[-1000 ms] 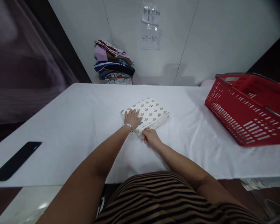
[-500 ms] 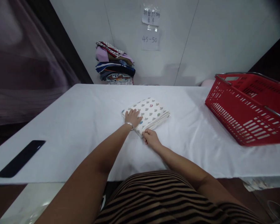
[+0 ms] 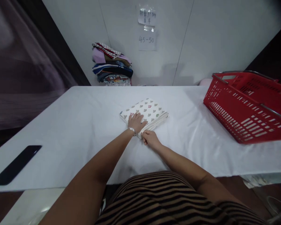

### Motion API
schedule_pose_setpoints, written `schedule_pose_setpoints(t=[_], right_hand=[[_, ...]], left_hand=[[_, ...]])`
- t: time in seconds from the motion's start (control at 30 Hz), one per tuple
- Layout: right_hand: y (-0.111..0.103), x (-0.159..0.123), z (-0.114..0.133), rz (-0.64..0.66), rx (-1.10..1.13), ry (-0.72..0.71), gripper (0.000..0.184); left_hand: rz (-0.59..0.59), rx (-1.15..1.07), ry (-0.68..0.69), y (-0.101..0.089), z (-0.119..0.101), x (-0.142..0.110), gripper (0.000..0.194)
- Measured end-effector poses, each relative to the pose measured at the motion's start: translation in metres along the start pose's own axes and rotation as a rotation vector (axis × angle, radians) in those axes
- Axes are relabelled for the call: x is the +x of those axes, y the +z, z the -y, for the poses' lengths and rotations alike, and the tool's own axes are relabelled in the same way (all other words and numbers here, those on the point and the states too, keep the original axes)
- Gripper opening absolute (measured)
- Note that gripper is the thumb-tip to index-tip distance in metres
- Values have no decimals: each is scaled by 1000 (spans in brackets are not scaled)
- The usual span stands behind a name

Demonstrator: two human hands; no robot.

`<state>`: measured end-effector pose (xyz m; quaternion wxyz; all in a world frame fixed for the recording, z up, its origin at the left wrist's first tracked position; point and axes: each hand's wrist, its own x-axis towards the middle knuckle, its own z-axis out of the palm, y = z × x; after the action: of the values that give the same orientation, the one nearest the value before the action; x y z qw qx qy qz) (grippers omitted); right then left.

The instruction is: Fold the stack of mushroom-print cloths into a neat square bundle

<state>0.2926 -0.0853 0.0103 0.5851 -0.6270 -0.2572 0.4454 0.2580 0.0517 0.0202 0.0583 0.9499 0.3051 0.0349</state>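
Observation:
A folded white cloth with small grey, red and green printed motifs lies in the middle of the white-covered table, turned cornerwise to me. Its layered folds show along the near right edge. My left hand rests on top near the close corner, fingers spread and flat on the fabric, a bracelet at the wrist. At that same near corner, my right hand pinches the cloth's edge between thumb and fingers.
A red plastic basket with metal handles stands on the table's right side. On the left lies a flat black phone-like slab. Behind the table's far edge, a pile of folded fabrics rests against the wall, near taped handwritten papers.
My left hand has slid across the cloth toward the near corner, closer to my right hand. The right hand keeps its pinch there. The view has shifted slightly.

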Motion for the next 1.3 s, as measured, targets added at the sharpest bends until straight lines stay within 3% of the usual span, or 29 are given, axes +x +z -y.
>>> schedule_pose_setpoints(t=[0.17, 0.43, 0.63, 0.77, 0.87, 1.0, 1.1, 1.23, 1.3], right_hand=[[0, -2, -2, -5, -36, -43, 26], [-2, -5, -2, 21, -29, 2, 22], [-1, 1, -2, 40, -43, 34, 24], [-5, 0, -4, 136, -64, 44, 22], [-10, -7, -9, 253, -96, 26, 7], [-26, -13, -11, 300, -208, -17, 34], [-54, 1, -1, 130, -289, -138, 29], [-109, 39, 29, -407, -379, -338, 25], [-133, 58, 42, -579, -472, -331, 21]], left_hand=[[-11, -11, 2, 1, 3, 3, 59], [113, -88, -13, -15, -7, -5, 60], [151, -21, 16, -9, -9, -8, 55], [137, -18, 19, -7, -7, -5, 56], [133, -22, 30, -6, -6, -4, 57], [98, 5, 46, -2, -6, -6, 57], [52, 39, 62, 1, -7, -8, 55], [70, 31, 49, -2, -8, -8, 55], [112, 5, 26, -8, -10, -8, 56]])
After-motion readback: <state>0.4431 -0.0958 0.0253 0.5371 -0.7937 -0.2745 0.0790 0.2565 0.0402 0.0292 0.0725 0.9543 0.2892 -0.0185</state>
